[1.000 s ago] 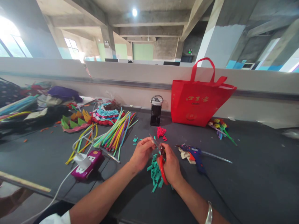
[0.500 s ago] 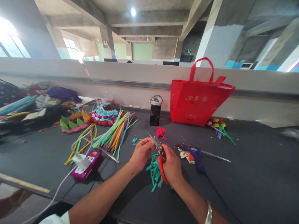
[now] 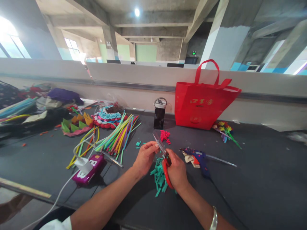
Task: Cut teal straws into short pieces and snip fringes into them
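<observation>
My right hand [image 3: 177, 169] is wrapped round the red handles of a pair of scissors [image 3: 165, 172], whose blades point up and to the left. The blades lie close to the fingertips of my left hand [image 3: 146, 158]. Thumb and forefinger of that hand are pinched together; whatever they hold is too small to make out. Below both hands lies a pile of cut green strips [image 3: 159, 179] on the dark table. Small red pieces [image 3: 165, 135] form a heap just beyond the scissors, and a few tiny green pieces [image 3: 138, 144] lie to the left.
To the right lies a blue glue gun [image 3: 202, 163] with a glue stick in it. A red bag [image 3: 203, 105] and a bottle [image 3: 159, 115] stand at the back. Coloured sticks [image 3: 120, 134] and a purple power strip [image 3: 90, 172] with a white plug occupy the left.
The scissor blades have come closer together and shifted slightly. Both hands stay in nearly the same place.
</observation>
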A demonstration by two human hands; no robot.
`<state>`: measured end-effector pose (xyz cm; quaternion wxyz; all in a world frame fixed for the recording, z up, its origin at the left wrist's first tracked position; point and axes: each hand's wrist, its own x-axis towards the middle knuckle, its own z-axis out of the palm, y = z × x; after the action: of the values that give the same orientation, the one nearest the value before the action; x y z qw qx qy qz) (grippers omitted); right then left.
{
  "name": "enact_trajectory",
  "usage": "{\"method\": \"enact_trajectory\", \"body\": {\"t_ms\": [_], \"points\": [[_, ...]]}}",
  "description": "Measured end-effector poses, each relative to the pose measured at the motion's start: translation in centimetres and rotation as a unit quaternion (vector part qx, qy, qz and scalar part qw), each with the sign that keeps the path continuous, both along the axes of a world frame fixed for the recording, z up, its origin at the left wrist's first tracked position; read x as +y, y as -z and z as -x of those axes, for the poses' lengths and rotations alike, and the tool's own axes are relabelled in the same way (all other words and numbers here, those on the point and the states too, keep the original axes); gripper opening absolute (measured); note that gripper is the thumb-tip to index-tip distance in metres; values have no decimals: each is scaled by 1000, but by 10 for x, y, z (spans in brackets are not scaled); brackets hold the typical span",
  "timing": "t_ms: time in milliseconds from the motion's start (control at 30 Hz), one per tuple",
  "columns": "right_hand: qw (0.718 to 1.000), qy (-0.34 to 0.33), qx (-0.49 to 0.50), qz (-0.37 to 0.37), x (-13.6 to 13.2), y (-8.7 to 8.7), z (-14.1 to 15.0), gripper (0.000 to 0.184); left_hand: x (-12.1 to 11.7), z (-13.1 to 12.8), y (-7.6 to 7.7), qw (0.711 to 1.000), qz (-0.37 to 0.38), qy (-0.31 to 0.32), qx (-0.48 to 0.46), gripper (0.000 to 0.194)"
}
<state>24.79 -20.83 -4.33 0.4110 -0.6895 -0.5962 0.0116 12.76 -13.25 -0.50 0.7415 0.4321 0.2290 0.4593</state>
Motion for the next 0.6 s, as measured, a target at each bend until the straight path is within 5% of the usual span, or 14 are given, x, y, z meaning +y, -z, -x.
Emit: {"method": "enact_trajectory", "body": {"t_ms": [600], "points": [[999, -21, 29, -31, -2, -3, 1, 34, 2, 0, 2, 1000, 3, 18, -13, 18]]}}
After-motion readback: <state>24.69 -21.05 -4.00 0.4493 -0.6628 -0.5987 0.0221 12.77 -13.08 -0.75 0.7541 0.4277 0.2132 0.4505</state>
